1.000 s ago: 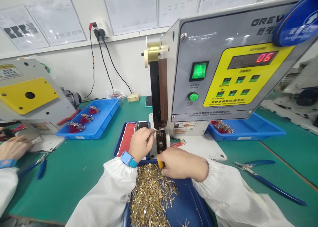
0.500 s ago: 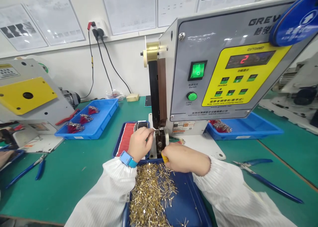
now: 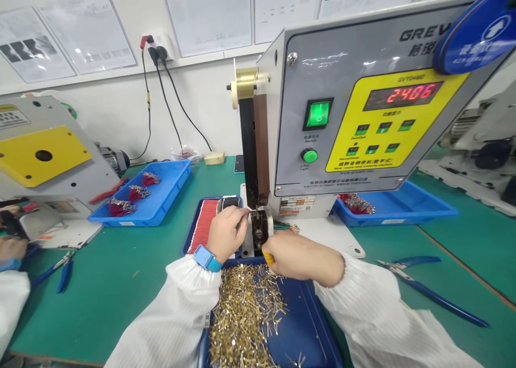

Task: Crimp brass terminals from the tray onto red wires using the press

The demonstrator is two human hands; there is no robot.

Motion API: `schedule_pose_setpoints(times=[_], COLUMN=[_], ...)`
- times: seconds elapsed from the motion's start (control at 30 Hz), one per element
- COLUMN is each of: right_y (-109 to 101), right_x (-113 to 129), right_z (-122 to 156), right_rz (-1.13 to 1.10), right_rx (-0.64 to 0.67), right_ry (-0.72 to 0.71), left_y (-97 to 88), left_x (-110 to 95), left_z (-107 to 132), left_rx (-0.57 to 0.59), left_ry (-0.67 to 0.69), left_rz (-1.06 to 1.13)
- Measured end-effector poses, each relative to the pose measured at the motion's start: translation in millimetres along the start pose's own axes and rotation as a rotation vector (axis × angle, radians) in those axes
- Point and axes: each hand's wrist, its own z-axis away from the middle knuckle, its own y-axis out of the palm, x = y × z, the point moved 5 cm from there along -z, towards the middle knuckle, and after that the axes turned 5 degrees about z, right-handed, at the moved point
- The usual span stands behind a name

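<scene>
Two hands were at work: the step in hand appeared to be positioning a part at the machine head. Your left hand held its thumb and forefinger close together, tips just beside the head; whether they pinched a part could not be told. Your right hand had its fingers curled around a yellow object, mostly hidden. Gold-coloured pieces lay in the dark blue tray below both hands' fingers. The next move probably called for steady left fingertips, kept clear of the head.
</scene>
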Motion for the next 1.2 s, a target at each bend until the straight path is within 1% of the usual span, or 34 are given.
schedule_pose_setpoints(times=[0.07,0.1,0.27,0.37,0.43,0.53,0.6,0.67,0.73,0.83,0.9,1.07,1.2], right_y=[-2,-2,15,21,18,5,-4,-9,-8,-2,3,9,6], right_x=[-4,-4,9,8,3,-7,-13,-17,-19,-21,-23,-28,-30], right_z=[4,5,2,-1,-1,2,4,6,7,7,5,1,0], right_rz=[0.039,0.051,0.084,0.072,-0.013,-0.134,-0.180,-0.264,-0.392,-0.584,-0.672,-0.779,-0.812], right_rx=[0.032,0.046,0.074,0.098,0.098,0.050,0.031,0.052,0.106,0.201,0.223,0.226,0.167], right_ry=[0.063,0.072,-0.017,-0.044,-0.071,-0.115,-0.115,-0.114,-0.121,-0.126,-0.127,-0.131,-0.179], left_y=[0.1,0.2,0.4,0.4,0.2,0.0,0.1,0.4,0.7,0.5,0.2,0.2,-0.2], left_x=[0,0,0,0,0,-1,-1,0,0,1,2,1,0], left_z=[0,0,0,0,0,0,0,0,0,0,0,0,0], left_rx=[0.001,0.001,0.000,0.002,0.001,-0.004,-0.007,-0.005,0.001,0.006,0.005,0.007,0.008], left_ry=[0.001,0.003,0.010,0.009,0.006,0.011,0.015,0.014,0.008,-0.002,-0.006,-0.006,-0.008], left_rz=[0.009,0.012,0.011,0.011,0.016,0.019,0.020,0.019,0.015,0.012,0.017,0.010,0.012])
